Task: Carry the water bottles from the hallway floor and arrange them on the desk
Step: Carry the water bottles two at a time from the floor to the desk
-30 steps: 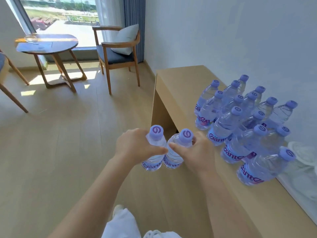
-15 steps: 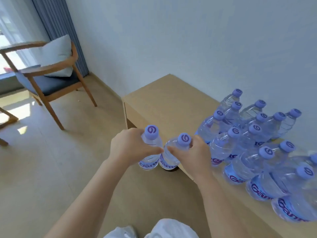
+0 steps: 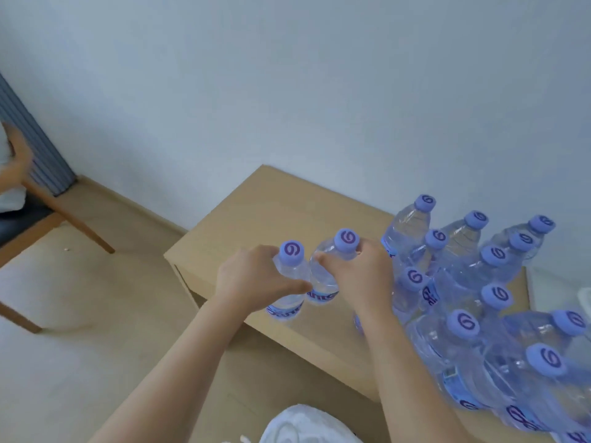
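Setting: pale wall, wood floor, low desk [image 3: 256, 206] against wall.
Left bottle [image 3: 289, 282]: gripped round the shoulder by left hand [image 3: 252, 279], just over desk's near left edge.
Right bottle [image 3: 329, 270]: gripped at neck by right hand [image 3: 361, 270], touching left bottle.
Grip reason: high hold likely for carrying one per hand and setting down upright.
Axis: both roughly upright, caps up, right one tilted slightly.
Bottle group [image 3: 479, 298]: standing caps-up on desk's right part, packed close; bare spot left of it likely the target.
Beyond: chair [image 3: 38, 199] at left, blurred.
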`<move>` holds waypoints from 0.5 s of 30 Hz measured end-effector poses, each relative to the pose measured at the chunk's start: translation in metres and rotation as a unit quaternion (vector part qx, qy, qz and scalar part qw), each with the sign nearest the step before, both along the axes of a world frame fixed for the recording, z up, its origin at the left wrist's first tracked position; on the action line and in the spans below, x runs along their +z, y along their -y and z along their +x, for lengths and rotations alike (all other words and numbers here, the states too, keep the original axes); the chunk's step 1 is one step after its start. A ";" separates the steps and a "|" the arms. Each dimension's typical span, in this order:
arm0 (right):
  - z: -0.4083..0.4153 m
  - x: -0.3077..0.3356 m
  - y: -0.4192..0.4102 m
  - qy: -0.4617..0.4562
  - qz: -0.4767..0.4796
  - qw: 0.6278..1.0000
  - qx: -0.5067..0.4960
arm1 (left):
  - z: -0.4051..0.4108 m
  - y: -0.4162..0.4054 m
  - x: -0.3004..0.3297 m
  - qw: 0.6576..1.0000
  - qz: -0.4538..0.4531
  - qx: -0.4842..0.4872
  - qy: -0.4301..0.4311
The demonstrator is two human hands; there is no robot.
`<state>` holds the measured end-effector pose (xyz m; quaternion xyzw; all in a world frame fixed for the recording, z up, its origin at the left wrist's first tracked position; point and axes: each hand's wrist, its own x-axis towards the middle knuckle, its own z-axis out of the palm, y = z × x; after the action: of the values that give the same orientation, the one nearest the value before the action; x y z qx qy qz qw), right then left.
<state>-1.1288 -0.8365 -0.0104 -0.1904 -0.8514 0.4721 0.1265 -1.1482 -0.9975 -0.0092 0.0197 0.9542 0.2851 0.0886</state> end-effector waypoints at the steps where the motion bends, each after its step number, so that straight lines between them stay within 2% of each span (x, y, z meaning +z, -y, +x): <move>1: -0.009 0.001 -0.002 -0.005 -0.002 1.000 -0.012 | -0.012 -0.003 0.000 1.000 -0.002 -0.009 0.000; 10: -0.093 0.023 -0.031 0.006 0.066 0.991 -0.119 | -0.112 -0.043 0.003 0.994 0.051 -0.095 0.035; 15: -0.138 0.036 -0.061 0.008 0.025 0.984 -0.174 | -0.168 -0.079 0.013 0.980 0.068 -0.184 0.042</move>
<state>-1.2663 -0.7756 0.0257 -0.3359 -0.8178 0.4202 0.2046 -1.3160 -0.9186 0.0042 0.1893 0.9080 0.3285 0.1781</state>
